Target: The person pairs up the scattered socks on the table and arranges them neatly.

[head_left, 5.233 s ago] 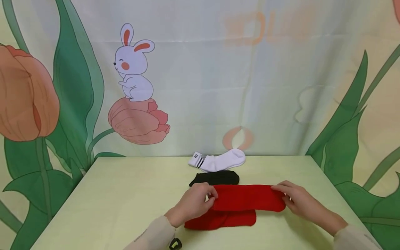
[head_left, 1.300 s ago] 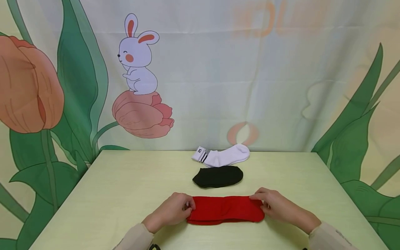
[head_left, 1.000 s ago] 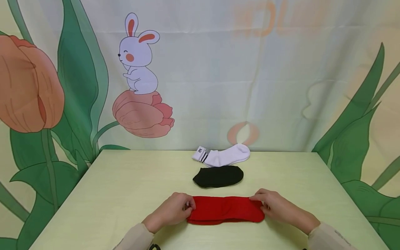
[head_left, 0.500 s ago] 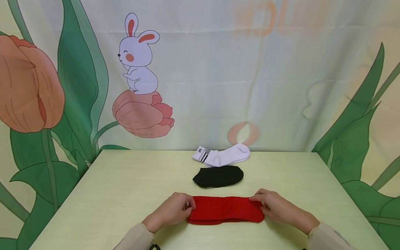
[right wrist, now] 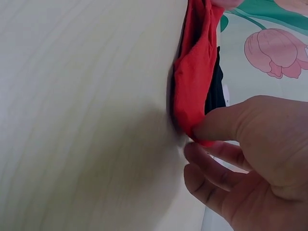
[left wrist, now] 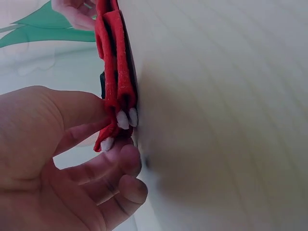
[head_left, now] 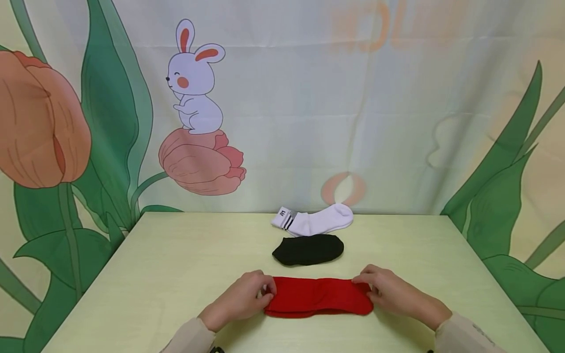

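Observation:
Two red socks [head_left: 318, 295] lie stacked one on the other, nearest the person in the head view. My left hand [head_left: 245, 298] pinches their left end between thumb and fingers. In the left wrist view, the layered edges of the red socks [left wrist: 115, 72] show small white tufts beside the thumb of the left hand [left wrist: 67, 154]. At the rounded right end, my right hand [head_left: 392, 292] pinches the red fabric. The right wrist view shows the thumb of the right hand [right wrist: 255, 154] on top of the sock tip [right wrist: 192, 101], other fingers below.
Just behind the red socks lies a black ankle sock [head_left: 309, 249]. Beyond it, a white sock [head_left: 315, 220] with dark stripes at its cuff touches or nearly touches it. The pale table [head_left: 185, 264] ends at a printed curtain [head_left: 282, 122] with a rabbit and tulips.
About five seconds ago both hands held one red sock raised, offset to the right of the other. It now lies on top of the other, ends aligned. Over the last second almost nothing moves.

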`<state>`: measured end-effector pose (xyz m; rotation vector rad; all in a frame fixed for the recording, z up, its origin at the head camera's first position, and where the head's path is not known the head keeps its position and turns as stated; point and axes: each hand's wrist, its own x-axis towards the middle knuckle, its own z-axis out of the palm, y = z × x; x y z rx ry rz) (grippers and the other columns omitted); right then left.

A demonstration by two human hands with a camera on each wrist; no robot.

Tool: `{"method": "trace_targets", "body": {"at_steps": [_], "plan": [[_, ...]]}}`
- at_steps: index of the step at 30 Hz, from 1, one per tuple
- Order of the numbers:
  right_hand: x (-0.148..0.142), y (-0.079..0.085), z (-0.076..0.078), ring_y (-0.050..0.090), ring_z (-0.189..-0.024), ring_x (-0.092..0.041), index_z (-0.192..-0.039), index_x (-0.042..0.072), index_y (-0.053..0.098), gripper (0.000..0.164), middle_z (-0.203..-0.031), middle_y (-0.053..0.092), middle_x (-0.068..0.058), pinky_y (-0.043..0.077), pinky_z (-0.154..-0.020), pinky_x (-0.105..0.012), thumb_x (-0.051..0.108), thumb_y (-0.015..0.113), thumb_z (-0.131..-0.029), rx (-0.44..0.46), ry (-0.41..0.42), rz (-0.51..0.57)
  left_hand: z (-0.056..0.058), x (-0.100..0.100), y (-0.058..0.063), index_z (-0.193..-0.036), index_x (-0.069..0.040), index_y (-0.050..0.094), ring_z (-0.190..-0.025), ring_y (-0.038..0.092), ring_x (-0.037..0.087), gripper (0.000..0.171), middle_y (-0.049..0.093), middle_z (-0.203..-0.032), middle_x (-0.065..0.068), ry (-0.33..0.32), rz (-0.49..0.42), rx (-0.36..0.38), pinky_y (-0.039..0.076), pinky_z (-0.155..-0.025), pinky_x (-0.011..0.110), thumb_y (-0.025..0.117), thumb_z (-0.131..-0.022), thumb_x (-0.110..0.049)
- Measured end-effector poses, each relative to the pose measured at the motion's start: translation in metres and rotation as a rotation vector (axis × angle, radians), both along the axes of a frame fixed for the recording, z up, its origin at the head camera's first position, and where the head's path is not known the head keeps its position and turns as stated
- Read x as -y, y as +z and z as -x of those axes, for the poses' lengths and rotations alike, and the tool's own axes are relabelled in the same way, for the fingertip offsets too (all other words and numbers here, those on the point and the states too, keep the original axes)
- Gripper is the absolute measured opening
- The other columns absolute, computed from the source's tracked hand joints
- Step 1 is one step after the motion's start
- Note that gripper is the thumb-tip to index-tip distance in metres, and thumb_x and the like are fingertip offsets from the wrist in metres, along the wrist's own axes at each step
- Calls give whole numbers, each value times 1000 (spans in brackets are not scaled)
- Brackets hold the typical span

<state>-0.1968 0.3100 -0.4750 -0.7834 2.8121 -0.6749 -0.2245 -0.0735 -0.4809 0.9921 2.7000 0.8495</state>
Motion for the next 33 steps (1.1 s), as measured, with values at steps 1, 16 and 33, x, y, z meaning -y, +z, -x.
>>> {"method": "trace_targets", "body": {"at_steps": [1,16,33], "plan": [[0,1,0,60,-95,-17,-124,6,73,37,-114,60,-3,56,-78,-25,-4,75,-88,-11,-1,0,-1,1,0,-95,-14,71,-81,56,15,6,57,-87,-5,9,-2,-14,49,-73,29,71,-92,-9],[9,8,0,60,-93,-16,-119,12,74,30,-112,61,1,56,-74,-26,6,77,-90,-57,-5,25,-3,-4,9,-99,-12,73,-84,59,14,20,61,-96,0,-17,-20,-102,53,-75,26,77,-86,2],[28,6,-1,60,-101,-13,-121,19,74,38,-112,65,6,56,-86,-29,38,82,-88,-28,44,40,-11,-14,13,-102,-17,75,-92,57,11,24,64,-97,-5,-69,46,-89,52,-82,26,87,-84,-27]]}}
